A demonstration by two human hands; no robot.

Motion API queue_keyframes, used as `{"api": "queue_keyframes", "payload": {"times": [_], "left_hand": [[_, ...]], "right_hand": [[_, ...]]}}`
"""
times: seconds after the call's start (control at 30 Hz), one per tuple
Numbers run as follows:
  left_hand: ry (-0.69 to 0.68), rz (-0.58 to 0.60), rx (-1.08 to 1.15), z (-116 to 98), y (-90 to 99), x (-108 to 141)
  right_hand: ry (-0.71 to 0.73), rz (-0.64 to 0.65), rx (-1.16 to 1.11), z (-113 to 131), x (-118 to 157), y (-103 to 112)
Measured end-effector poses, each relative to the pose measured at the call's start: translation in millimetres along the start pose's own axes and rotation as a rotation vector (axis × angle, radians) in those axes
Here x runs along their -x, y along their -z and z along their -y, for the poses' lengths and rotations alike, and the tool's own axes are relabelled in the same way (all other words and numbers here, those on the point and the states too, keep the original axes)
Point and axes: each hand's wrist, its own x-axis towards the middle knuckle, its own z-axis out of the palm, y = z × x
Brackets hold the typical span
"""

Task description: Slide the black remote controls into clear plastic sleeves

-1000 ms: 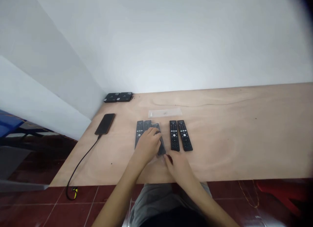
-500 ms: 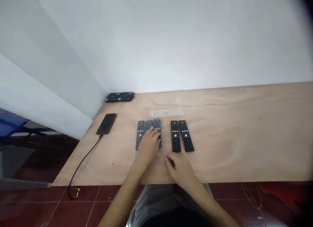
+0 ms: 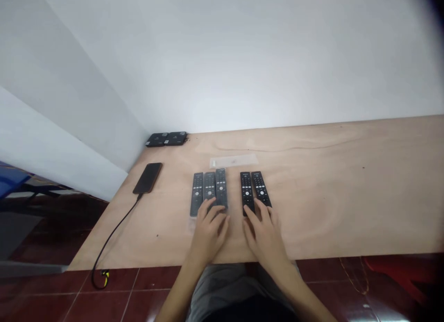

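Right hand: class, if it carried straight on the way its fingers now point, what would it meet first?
The right hand would probably meet the black remote control on the left of the pair before it; its fingertips seem already at that remote's lower end, though depth is unclear from this view.

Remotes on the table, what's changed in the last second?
The left hand has drawn back toward the person, and the third remote now lies straight beside the two others. The right hand has moved forward, its fingers now over the lower ends of the two right-hand remotes. The phone stayed where it was.
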Motion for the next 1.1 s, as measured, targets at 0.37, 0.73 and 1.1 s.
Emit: {"api": "queue_keyframes", "payload": {"times": [0.37, 0.73, 1.1], "left_hand": [[-0.037, -0.038, 0.103, -7, 1.4, 10], [-0.079, -0.115, 0.166, -2, -6.1, 13], [-0.125, -0.085, 0.189, 3, -10.4, 13]], "right_hand": [[-0.005, 0.053, 0.075, 7, 3, 1], [0.001, 0.027, 0.146, 13, -5, 1], [-0.024, -0.086, 0.152, 7, -2, -7]]}}
